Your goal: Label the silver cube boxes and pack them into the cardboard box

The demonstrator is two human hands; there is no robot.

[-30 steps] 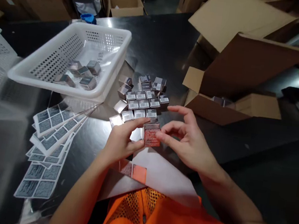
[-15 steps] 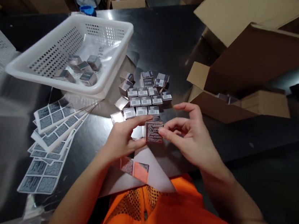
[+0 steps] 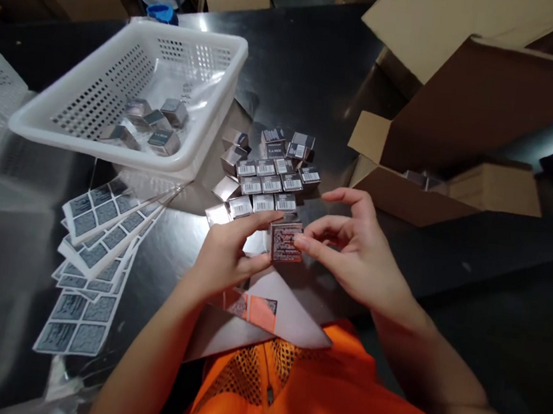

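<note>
My left hand (image 3: 225, 251) holds a small silvery carton (image 3: 288, 218) between thumb and forefinger, gripping its left side. A dark label (image 3: 286, 244) with fine print covers the face turned toward me. At the right edge of that label, the thumb and forefinger of my right hand (image 3: 347, 242) are pinched together, while its other fingers are loosely curled. Just beyond, several similar cartons (image 3: 271, 184) stand grouped with barcodes upward. A label sheet (image 3: 293, 313), partly peeled bare and folded over, lies between my forearms near the table edge.
Fanned label sheets (image 3: 80, 304) lie at the left. A white perforated basket (image 3: 121, 156) behind them contains several cartons and clear plastic. An opened cardboard box (image 3: 408, 200) stands at the right, and a blue round object (image 3: 162, 14) sits behind the basket.
Both hands keep their places on the carton and label. The view has shifted very slightly; nothing else has visibly moved.
</note>
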